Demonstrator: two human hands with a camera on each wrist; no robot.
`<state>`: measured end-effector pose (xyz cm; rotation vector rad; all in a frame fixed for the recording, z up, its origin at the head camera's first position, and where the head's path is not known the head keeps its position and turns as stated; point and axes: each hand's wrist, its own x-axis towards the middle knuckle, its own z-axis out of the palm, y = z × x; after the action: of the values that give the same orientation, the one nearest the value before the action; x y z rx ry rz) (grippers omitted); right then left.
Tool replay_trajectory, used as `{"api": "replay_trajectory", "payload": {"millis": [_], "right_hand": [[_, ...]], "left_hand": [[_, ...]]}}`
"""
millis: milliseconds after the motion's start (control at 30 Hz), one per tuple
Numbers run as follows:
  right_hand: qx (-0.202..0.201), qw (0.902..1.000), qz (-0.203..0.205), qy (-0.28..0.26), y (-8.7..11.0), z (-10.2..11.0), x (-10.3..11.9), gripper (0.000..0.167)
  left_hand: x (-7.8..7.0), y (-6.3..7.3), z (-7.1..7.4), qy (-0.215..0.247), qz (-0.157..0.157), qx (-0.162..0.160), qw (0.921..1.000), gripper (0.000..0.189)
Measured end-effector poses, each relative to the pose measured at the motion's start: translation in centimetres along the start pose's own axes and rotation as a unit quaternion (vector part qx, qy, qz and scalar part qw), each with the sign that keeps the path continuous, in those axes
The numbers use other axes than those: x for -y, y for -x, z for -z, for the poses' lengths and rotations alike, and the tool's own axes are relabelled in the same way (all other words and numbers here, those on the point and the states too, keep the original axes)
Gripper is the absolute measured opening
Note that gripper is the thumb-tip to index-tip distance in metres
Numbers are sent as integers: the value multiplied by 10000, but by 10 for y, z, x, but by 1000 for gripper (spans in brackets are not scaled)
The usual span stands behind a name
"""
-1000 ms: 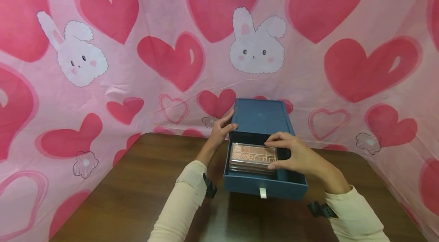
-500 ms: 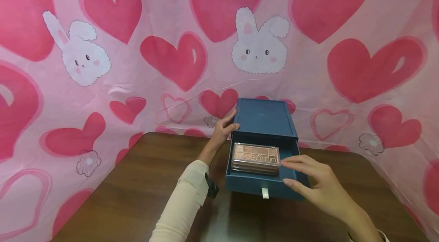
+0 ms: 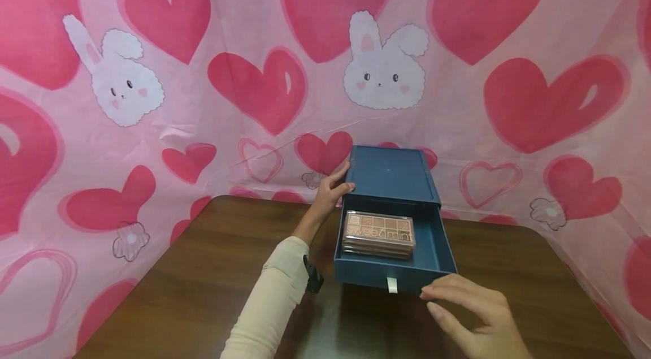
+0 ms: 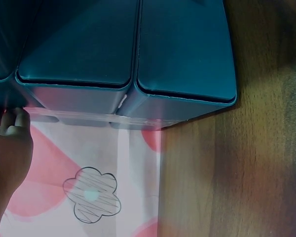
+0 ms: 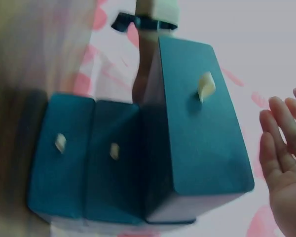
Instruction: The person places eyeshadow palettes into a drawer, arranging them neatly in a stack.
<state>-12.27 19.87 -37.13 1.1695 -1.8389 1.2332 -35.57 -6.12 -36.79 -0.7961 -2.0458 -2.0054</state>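
Note:
A blue desktop drawer unit [image 3: 391,172] stands at the back of the table with its top drawer [image 3: 360,272] pulled out. Inside, toward the left, lies a stack of eyeshadow palettes [image 3: 380,232] lettered "sweet mint". My left hand [image 3: 328,196] rests against the unit's left side, its thumb at the top edge; in the left wrist view, the left hand [image 4: 11,143] is partly cut off. Held apart from the drawer, my right hand [image 3: 475,311] hovers before its front right corner, holding nothing. The right wrist view shows the right hand [image 5: 292,165] with loose fingers.
Below the open drawer are two closed drawers, a middle drawer [image 5: 113,182] and a bottom drawer [image 5: 61,173], with pale pull tabs. The brown wooden table [image 3: 218,280] meets a pink heart-and-rabbit cloth [image 3: 315,104] behind.
My right hand has let go of the palette stack and drawn back toward the lower right, out of the drawer. The palettes stay inside. The left hand keeps its place on the unit.

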Motion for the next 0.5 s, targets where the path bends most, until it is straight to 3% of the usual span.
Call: {"api": "replay_trajectory", "payload": {"millis": [133, 300, 333, 400, 500], "right_hand": [[470, 9932, -1017, -311, 15, -9, 0, 54], [1018, 9705, -2110, -567, 29, -25, -8, 34], [1140, 9623, -2351, -754, 30, -27, -10, 29], [1340, 9358, -2996, -1290, 31, -30, -13, 26], [1416, 8852, -3869, -2161, 29, -33, -18, 37]], "left_hand": [[0, 0, 1, -46, 9, -17, 10000, 68], [2, 0, 1, 0, -76, 20, 10000, 69], [3, 0, 0, 38, -90, 29, 9999, 69], [3, 0, 0, 100, -96, 44, 9999, 69], [3, 0, 0, 202, -95, 75, 9997, 68]]}}
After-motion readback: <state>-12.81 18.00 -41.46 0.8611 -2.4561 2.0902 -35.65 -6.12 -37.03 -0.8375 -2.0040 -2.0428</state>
